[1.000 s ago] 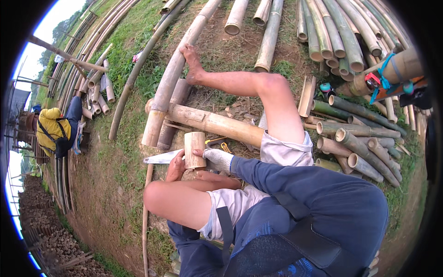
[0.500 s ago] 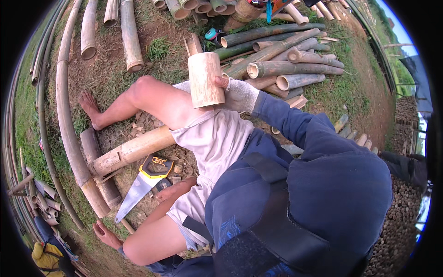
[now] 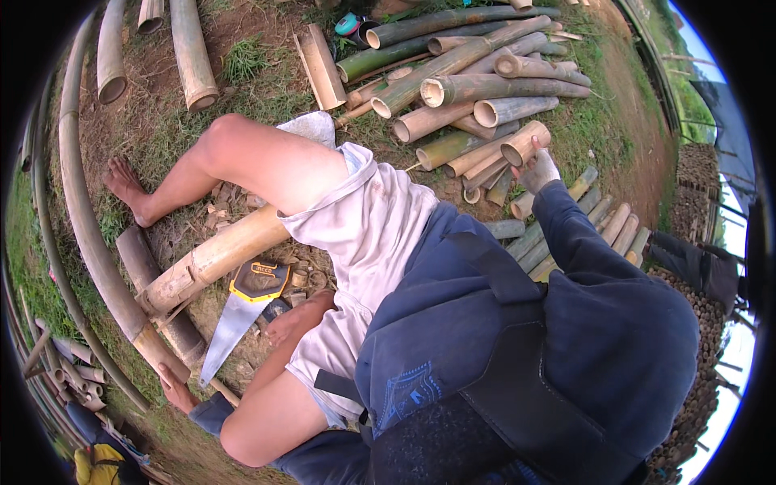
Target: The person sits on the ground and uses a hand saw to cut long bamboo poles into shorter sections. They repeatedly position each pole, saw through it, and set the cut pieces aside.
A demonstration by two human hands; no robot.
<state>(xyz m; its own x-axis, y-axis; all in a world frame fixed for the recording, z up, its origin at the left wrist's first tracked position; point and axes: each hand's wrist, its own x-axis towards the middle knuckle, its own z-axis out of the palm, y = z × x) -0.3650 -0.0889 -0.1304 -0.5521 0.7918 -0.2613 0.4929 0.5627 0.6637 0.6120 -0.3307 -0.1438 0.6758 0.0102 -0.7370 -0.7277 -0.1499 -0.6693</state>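
My right hand [image 3: 537, 171], in a pale work glove with bare fingers showing, grips a short cut bamboo tube [image 3: 524, 146] beside the pile at the upper right. Lower left, my left hand [image 3: 179, 392] is bare, its fingers stretched out close to the near end of a long bamboo pole [image 3: 89, 214]. Whether it touches the pole I cannot tell. Between my legs a hand saw [image 3: 234, 327] with a yellow and black handle lies on the ground. A thick bamboo length [image 3: 214, 267] extends from under my thigh across a darker log [image 3: 162, 291].
Bamboo tubes [image 3: 501, 89] are heaped at the top right, with a split half-tube [image 3: 320, 71] beside them. More bamboo pieces [image 3: 606, 222] lie behind my right arm. A turquoise and black object [image 3: 349, 26] sits near the heap. A person in dark clothing [image 3: 703, 271] is at the far right.
My right hand has carried the bamboo tube from above my thigh rightward to the pile. My left hand has moved slightly up toward the pole's end. The whole view has shifted.
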